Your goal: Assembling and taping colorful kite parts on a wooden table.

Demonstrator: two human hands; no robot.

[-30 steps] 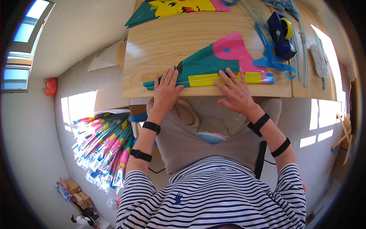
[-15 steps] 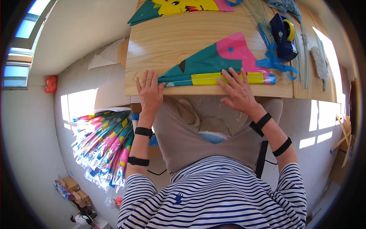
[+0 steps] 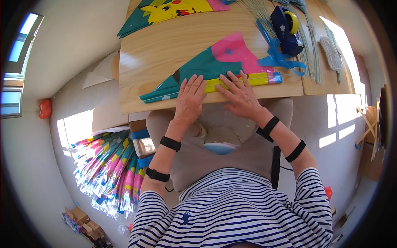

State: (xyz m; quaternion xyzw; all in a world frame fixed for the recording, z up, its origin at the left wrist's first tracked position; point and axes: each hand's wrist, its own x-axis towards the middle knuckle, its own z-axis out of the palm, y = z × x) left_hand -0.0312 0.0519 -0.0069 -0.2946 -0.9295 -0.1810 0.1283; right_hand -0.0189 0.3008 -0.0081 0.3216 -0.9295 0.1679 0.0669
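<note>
A folded kite (image 3: 215, 68) in teal, pink and yellow lies along the near edge of the wooden table (image 3: 165, 45). My left hand (image 3: 189, 99) rests flat on its teal and yellow part, fingers spread. Just to the right, my right hand (image 3: 239, 93) presses flat on the yellow strip. Neither hand grips anything. Blue ribbon tails (image 3: 281, 58) trail from the kite's right end.
A blue tape dispenser (image 3: 286, 25) with a yellow roll stands at the back right beside thin green sticks (image 3: 308, 49). Another kite (image 3: 173, 10), yellow and teal, lies at the far edge. A pile of wrapped kites (image 3: 109, 169) lies on the floor to my left.
My left hand has moved right from the table's edge back onto the kite, close beside my right hand. The kite has shifted slightly on the table.
</note>
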